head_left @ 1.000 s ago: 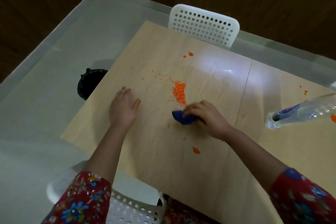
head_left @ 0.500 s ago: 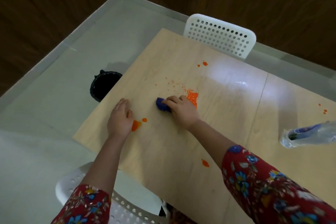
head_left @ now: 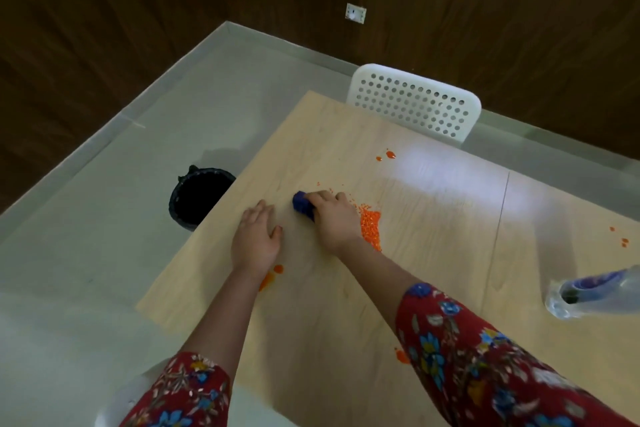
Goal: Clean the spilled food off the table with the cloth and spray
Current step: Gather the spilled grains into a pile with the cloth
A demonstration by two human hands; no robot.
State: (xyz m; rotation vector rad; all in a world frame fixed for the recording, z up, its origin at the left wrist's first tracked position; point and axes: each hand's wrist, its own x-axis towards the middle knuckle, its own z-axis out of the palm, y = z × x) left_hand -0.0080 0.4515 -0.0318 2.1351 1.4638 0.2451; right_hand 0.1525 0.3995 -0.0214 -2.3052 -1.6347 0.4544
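My right hand [head_left: 333, 218] presses a bunched blue cloth [head_left: 302, 209] onto the light wooden table [head_left: 433, 218], just left of a pile of small orange grains [head_left: 370, 224]. My left hand [head_left: 255, 240] lies flat on the table with fingers spread, a little left of the cloth, holding nothing. Orange smears [head_left: 272, 276] show beside my left wrist, two drops [head_left: 388, 155] lie farther back, a spot [head_left: 401, 355] lies near my right sleeve, and a few specks [head_left: 621, 239] lie at the far right. A clear spray bottle [head_left: 595, 293] lies on its side at the right edge.
A black bin [head_left: 197, 198] stands on the floor beside the table's left edge. A white perforated chair [head_left: 415, 100] is at the far side, and another white chair [head_left: 114, 406] is near me. Dark wood walls enclose the grey floor.
My right hand has swept the cloth leftward past the grain pile, towards my left hand. My left hand has shifted forward, so the orange smears now sit by its wrist.
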